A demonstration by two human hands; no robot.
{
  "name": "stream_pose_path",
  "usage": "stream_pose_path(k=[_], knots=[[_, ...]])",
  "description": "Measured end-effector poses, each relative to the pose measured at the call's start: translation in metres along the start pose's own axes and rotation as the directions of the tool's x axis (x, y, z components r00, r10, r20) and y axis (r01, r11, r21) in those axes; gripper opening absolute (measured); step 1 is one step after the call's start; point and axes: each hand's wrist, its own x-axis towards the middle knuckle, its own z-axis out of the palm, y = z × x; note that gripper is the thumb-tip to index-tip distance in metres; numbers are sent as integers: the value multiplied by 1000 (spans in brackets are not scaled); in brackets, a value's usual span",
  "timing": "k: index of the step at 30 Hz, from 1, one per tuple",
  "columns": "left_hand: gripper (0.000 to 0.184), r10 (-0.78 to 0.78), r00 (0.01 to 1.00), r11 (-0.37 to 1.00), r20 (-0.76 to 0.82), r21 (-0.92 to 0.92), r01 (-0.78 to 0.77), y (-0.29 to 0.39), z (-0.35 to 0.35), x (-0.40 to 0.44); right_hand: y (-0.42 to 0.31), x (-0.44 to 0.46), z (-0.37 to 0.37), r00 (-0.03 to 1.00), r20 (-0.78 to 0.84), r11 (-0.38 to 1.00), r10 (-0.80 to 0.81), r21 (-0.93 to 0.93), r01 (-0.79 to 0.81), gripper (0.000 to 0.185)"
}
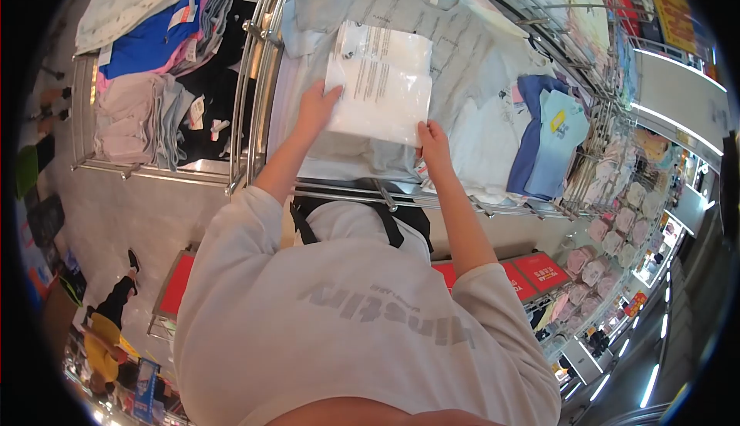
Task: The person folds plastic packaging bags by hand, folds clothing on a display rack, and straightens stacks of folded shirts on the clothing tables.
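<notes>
A flat, clear plastic package (379, 87) with dark printed lines and something white folded inside is held between both of my hands. My left hand (317, 106) grips its left edge, thumb on top. At the lower right corner my right hand (434, 142) pinches the package, with its fingers partly hidden beneath. Below the package lies a grey T-shirt (470, 48) with thin dark streaks, spread over the display rack. To the right of my right hand are a white garment (486, 145) and a light blue folded garment (559, 145) with a yellow print.
A metal rail (347, 191) runs along the rack's near edge, just in front of my body. Folded pink clothes (131, 114) and a blue garment (158, 45) sit in the left rack. Red signs (532, 272) stand behind me. A person in a yellow top (104, 349) is at lower left.
</notes>
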Motion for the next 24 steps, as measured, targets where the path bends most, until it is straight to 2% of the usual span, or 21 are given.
stream_pose_path(k=[3,6,9,12,15,18,21,24], knots=[[42,131,991,991,-33,46,-129,2,10,56,-1,54,-6,996,-19,996,-85,-13,84,25],[40,73,996,925,-46,376,-51,16,23,98,12,118,-8,986,-73,965,-148,-231,127,28],[45,52,998,876,-40,481,-27,15,35,117,20,151,-3,937,-167,784,-306,-603,148,37],[44,-13,999,876,-39,481,30,16,35,121,20,162,-3,973,-171,750,-153,-662,1,45],[44,-34,999,857,-21,514,40,26,27,118,-1,155,4,885,-309,757,-347,-649,70,53],[46,81,985,857,-154,515,10,30,34,107,0,173,2,805,-339,768,-487,-604,211,61],[50,276,933,829,-231,549,-109,21,47,114,-1,202,3,680,-272,660,-681,-630,409,60],[48,323,916,799,-238,588,-129,25,51,119,-3,226,6,583,-198,532,-788,-696,482,44]])
